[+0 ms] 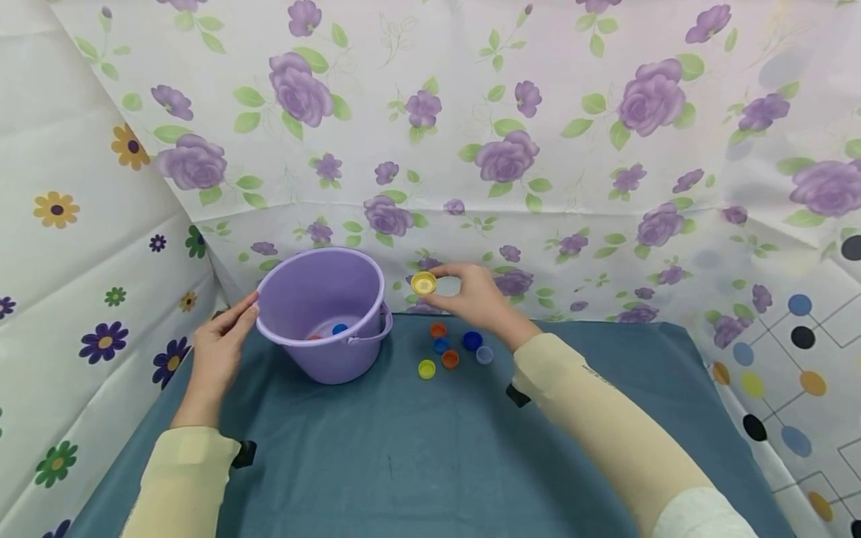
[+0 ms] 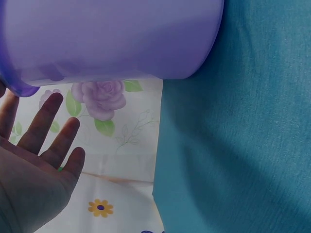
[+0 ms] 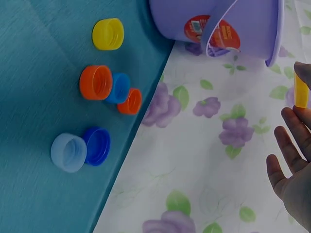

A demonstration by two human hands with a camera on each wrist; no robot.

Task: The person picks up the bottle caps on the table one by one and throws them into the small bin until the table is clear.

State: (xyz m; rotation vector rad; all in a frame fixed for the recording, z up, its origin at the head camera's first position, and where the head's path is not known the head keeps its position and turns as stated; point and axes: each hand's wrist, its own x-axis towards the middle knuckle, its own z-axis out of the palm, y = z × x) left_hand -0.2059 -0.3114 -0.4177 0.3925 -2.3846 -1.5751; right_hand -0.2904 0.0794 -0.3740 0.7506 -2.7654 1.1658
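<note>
A purple bucket (image 1: 332, 366) stands at the left on the blue-green cloth, with a blue cap (image 1: 339, 329) and a bit of red visible inside. My left hand (image 1: 218, 351) holds the bucket's left rim between thumb and index finger; in the left wrist view its other fingers (image 2: 65, 138) spread out below the rim. Right of the bucket, raised above the cloth, my right hand (image 1: 471, 299) pinches a yellow bottle cap (image 1: 424, 283) between thumb and fingertips. The cap appears edge-on in the right wrist view, the remaining fingers (image 3: 291, 145) extended.
Several loose caps lie right of the bucket: a yellow one (image 3: 108, 34), orange ones (image 3: 95, 82), blue ones (image 3: 98, 145) and a pale translucent one (image 3: 68, 153). The bucket's handle (image 1: 377, 335) hangs on its right side. A flowered sheet (image 1: 430, 172) rises behind the cloth.
</note>
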